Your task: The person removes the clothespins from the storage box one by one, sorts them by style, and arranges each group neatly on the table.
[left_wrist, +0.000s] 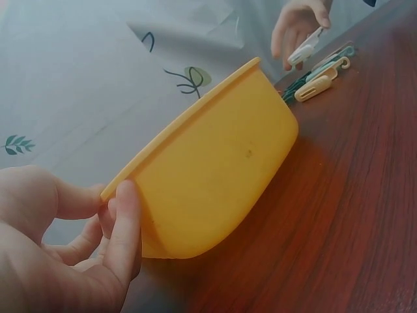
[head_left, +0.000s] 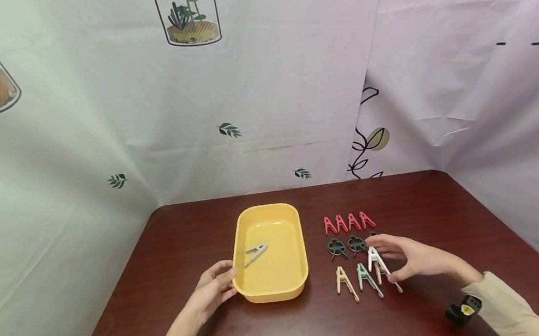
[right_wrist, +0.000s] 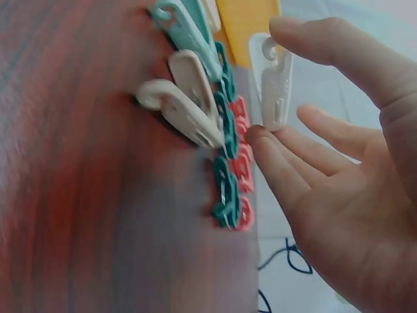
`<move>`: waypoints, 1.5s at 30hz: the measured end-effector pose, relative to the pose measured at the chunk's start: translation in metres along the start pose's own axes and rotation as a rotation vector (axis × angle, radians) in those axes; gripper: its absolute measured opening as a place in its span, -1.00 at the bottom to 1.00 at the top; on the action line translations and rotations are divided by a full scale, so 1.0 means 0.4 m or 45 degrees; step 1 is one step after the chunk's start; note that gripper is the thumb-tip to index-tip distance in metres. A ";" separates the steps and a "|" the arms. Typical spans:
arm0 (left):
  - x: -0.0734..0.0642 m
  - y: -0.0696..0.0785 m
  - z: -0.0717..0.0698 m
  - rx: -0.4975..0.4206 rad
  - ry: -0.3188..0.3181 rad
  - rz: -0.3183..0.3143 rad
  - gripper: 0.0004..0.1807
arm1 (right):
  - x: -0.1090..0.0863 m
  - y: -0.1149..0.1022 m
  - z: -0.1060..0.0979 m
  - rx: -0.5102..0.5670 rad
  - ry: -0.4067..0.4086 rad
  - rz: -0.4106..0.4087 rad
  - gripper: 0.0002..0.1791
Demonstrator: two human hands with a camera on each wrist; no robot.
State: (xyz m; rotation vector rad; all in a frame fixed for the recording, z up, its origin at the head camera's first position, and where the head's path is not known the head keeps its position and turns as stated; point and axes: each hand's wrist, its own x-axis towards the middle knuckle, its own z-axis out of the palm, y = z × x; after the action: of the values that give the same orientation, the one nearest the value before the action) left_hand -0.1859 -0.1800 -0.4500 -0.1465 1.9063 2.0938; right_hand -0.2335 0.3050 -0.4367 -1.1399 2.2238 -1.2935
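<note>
My left hand (head_left: 210, 294) grips the left rim of a yellow plastic basin (head_left: 274, 296), its thumb on top and fingers beneath, as the left wrist view shows. Inside the basin lies one pale grey clothespin (head_left: 258, 252). Over on the right, my right hand (head_left: 418, 257) pinches a white clothespin (right_wrist: 279, 94) between thumb and fingertips, above the table. Under it a beige-pink clothespin (right_wrist: 176, 107) is partly hidden in the head view. A mint clothespin (head_left: 368, 281) and a peach one (head_left: 344, 282) lie to its left.
Behind the front clothespins runs a row of dark green round clips (head_left: 336, 248), partly covered by my right hand. Farther back are several pink-red clothespins (head_left: 341, 223). Everything stands on a dark red-brown table (head_left: 287, 333), with patterned white cloth (head_left: 261, 92) hanging behind and beside it.
</note>
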 end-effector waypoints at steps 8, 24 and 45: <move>0.000 0.003 -0.001 0.008 -0.002 0.002 -0.53 | -0.036 0.008 -0.020 0.051 -0.049 0.050 -0.19; 0.001 -0.007 -0.001 0.003 -0.016 -0.003 -0.52 | -0.100 0.027 -0.035 0.189 -0.092 0.131 -0.26; -0.002 0.002 0.008 -0.002 0.025 0.011 -0.56 | -0.121 0.054 -0.059 -0.066 -0.093 0.160 -0.24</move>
State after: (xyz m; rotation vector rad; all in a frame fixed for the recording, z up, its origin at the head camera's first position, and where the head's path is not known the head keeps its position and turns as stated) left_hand -0.1849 -0.1768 -0.4487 -0.1600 1.9201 2.1067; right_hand -0.2279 0.3617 -0.4475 -1.0299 2.2484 -1.1321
